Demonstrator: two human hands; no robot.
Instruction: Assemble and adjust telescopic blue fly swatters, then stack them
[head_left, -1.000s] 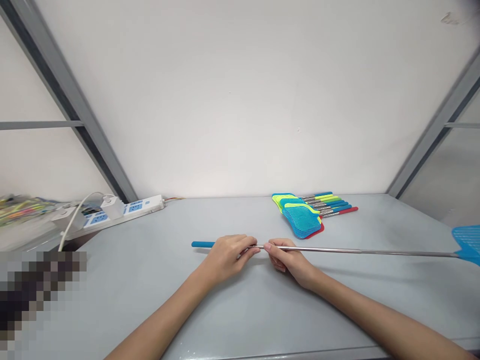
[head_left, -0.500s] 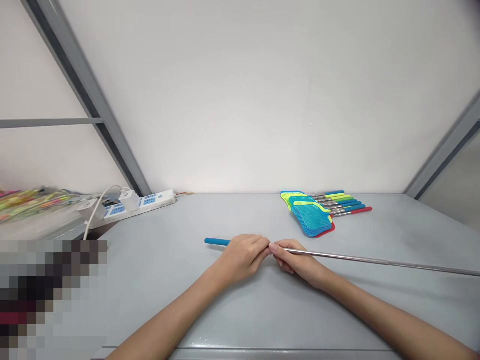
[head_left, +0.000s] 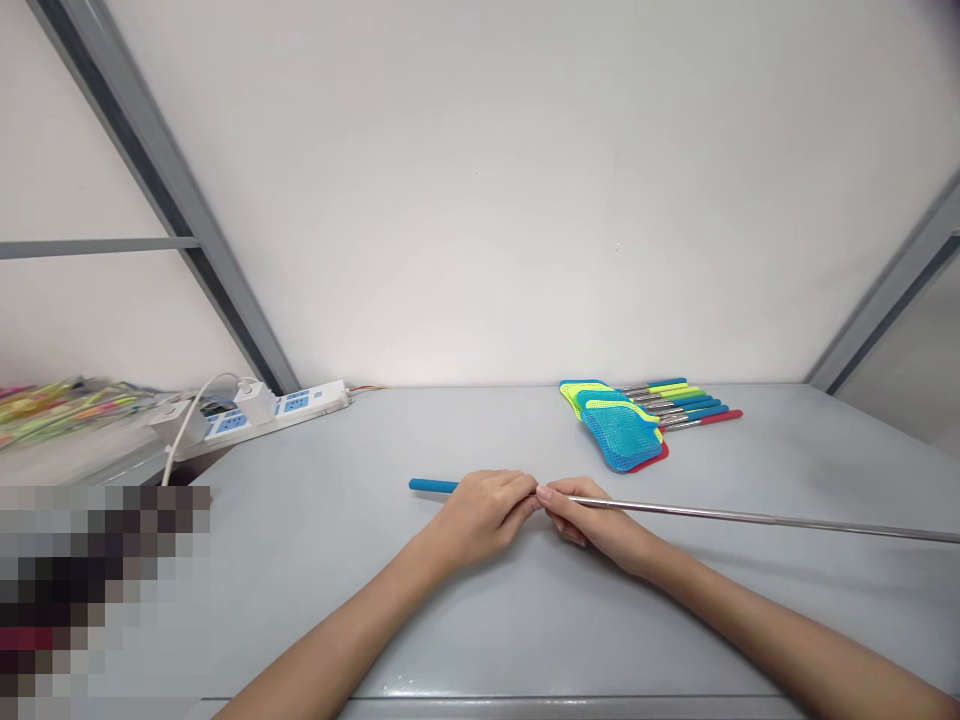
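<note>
My left hand (head_left: 495, 515) is closed around the handle end of an extended telescopic fly swatter, and its blue grip (head_left: 431, 486) sticks out to the left. Close beside it, my right hand (head_left: 592, 520) pinches the thin metal shaft (head_left: 720, 515) between thumb and fingers. The shaft runs past the right edge of the view, so the swatter's head is out of sight. Behind my hands lies a pile of fly swatters with mesh heads (head_left: 622, 435) in blue, yellow-green and red, their handles (head_left: 694, 403) pointing right.
A white power strip (head_left: 319, 398) with plugged-in adapters (head_left: 255, 402) and a white cable lies at the back left of the grey table (head_left: 315, 560). Colourful blurred items (head_left: 67, 405) lie on a surface farther left. A wall (head_left: 480, 200) stands behind the table.
The far end of the shaft has risen slightly at the right edge. Both hands keep their hold in nearly the same spot. The view has shifted a little.
</note>
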